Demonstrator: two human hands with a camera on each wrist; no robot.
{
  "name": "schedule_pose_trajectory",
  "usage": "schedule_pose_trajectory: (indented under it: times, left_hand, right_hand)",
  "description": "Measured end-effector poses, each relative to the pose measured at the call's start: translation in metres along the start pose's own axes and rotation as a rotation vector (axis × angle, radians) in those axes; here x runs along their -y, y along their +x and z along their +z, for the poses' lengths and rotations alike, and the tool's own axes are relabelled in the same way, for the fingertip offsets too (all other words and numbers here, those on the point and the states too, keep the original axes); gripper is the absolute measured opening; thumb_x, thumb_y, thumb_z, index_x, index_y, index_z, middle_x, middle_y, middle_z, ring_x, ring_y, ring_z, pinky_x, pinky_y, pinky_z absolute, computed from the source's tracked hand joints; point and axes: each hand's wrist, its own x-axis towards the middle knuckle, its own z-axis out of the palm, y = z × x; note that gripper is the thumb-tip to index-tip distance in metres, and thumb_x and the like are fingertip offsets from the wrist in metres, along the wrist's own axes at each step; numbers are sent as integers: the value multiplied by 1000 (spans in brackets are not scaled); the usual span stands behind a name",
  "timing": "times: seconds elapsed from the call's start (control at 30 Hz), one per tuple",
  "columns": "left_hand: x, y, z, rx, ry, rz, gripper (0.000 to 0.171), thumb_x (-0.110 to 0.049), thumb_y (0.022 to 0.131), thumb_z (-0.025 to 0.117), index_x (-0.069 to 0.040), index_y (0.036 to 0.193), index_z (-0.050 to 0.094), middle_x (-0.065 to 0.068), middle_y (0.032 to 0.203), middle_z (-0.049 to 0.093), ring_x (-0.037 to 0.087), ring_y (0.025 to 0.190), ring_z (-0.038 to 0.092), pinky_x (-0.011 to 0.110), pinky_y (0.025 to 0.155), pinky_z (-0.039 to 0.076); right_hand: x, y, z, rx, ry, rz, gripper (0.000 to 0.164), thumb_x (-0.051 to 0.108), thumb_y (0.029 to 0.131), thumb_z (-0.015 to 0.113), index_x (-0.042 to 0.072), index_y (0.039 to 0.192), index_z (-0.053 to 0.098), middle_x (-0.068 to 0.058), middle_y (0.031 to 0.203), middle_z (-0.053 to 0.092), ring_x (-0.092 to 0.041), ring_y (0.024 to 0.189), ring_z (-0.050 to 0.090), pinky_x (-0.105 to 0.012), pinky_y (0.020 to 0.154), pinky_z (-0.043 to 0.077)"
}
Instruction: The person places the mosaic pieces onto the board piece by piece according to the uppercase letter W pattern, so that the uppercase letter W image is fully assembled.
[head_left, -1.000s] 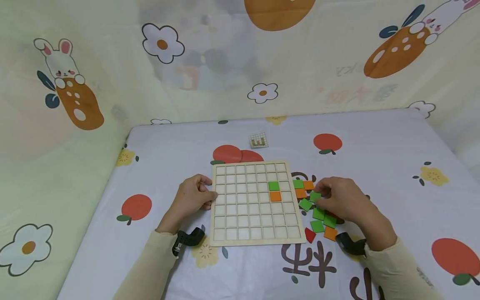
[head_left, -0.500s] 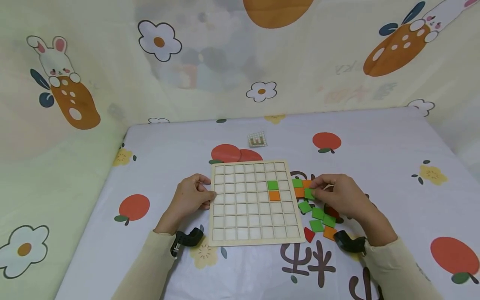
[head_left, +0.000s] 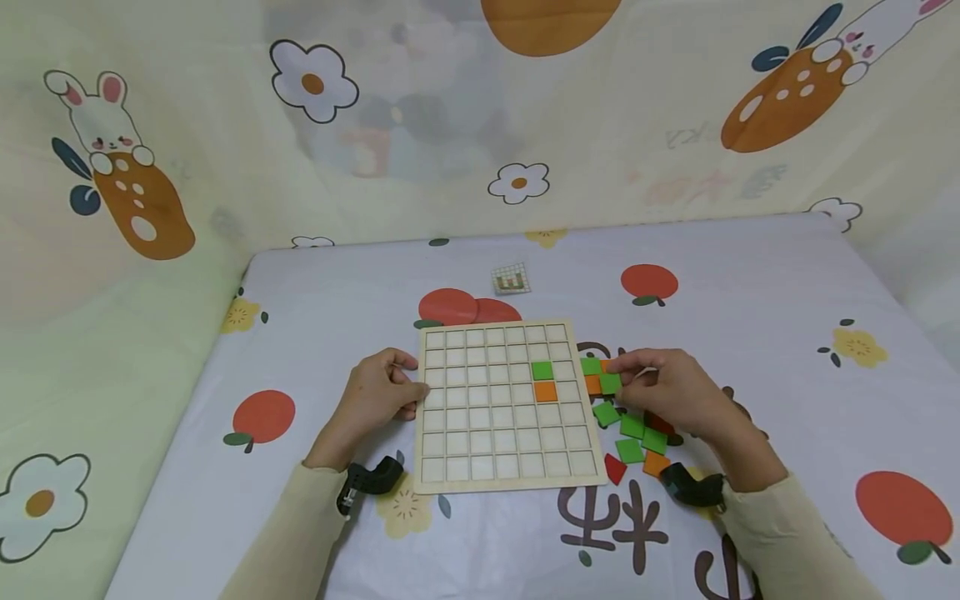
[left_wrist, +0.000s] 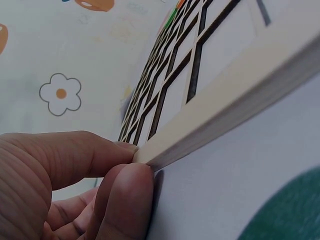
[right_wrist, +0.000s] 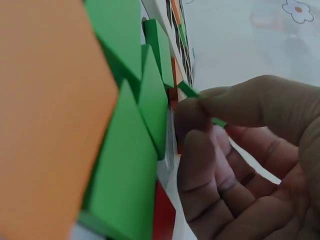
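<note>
The wooden grid board (head_left: 480, 433) lies flat in the middle of the head view. One green tile (head_left: 542, 371) and one orange tile (head_left: 545, 392) sit in its cells. My left hand (head_left: 375, 396) pinches the board's left edge; in the left wrist view the thumb (left_wrist: 131, 200) and index finger meet at the wooden rim. Right of the board, my right hand (head_left: 671, 387) pinches a green square tile (head_left: 610, 384) between thumb and index finger, over orange tiles (head_left: 592, 384). The right wrist view shows that tile (right_wrist: 188, 89) partly covered by the fingers.
Several loose green tiles (head_left: 632, 427), an orange tile (head_left: 656, 463) and a red piece (head_left: 615, 469) lie below the right hand. A small patterned grid card (head_left: 511, 279) lies behind the board. A printed white cloth (head_left: 315, 308) covers the table.
My right hand has moved left with the green tile, toward the tiles beside the board. The left hand stays at the board's edge. The head view has shifted slightly.
</note>
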Motion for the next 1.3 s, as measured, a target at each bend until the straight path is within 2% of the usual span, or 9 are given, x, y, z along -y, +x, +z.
schedule_pose_trajectory:
  times: [0.2, 0.5, 0.63, 0.87, 1.07, 1.3]
  left_hand:
    - [0, 0, 0, -1, -2, 5, 33, -3, 89, 78, 1, 118, 62, 10, 81, 64, 14, 54, 66, 29, 55, 61]
    - [1, 0, 0, -4, 2, 9, 33, -3, 89, 78, 1, 117, 62, 11, 81, 64, 15, 55, 67, 29, 55, 61]
    - [1, 1, 1, 2, 8, 20, 33, -4, 89, 78, 1, 117, 62, 11, 81, 65, 15, 55, 67, 29, 55, 61]
    - [2, 0, 0, -3, 19, 12, 33, -4, 89, 78, 1, 118, 62, 10, 81, 65, 15, 55, 67, 29, 55, 60]
    - [1, 1, 0, 0, 27, 15, 34, -4, 89, 79, 1, 118, 62, 10, 80, 66, 14, 55, 67, 28, 55, 60]
    - [1, 1, -1, 2, 17, 18, 34, -4, 89, 79, 1, 118, 62, 10, 82, 64, 14, 56, 67, 29, 56, 61]
  right_hand:
    - [4, 0, 2, -37, -105, 7, 38, 6, 86, 77, 0, 123, 73, -10, 91, 65, -24, 78, 60, -27, 57, 54]
    - [11, -1, 7, -53, -237, -6, 36, 9, 84, 81, -1, 118, 73, -7, 89, 63, -21, 81, 58, -28, 59, 51]
    - [16, -5, 6, -64, -248, -43, 35, 8, 84, 81, -1, 117, 73, -5, 87, 63, -21, 80, 57, -26, 59, 51]
    - [33, -6, 16, -18, -210, -198, 27, 6, 82, 85, 2, 107, 77, -1, 81, 60, -19, 76, 55, -23, 60, 49]
    - [48, -2, 32, 40, -174, -189, 28, 7, 81, 86, 2, 107, 77, -1, 80, 62, -18, 77, 56, -24, 63, 50]
    - [50, 2, 47, 72, -173, -180, 23, 4, 81, 85, 3, 103, 77, 0, 78, 64, -17, 76, 58, -25, 65, 53]
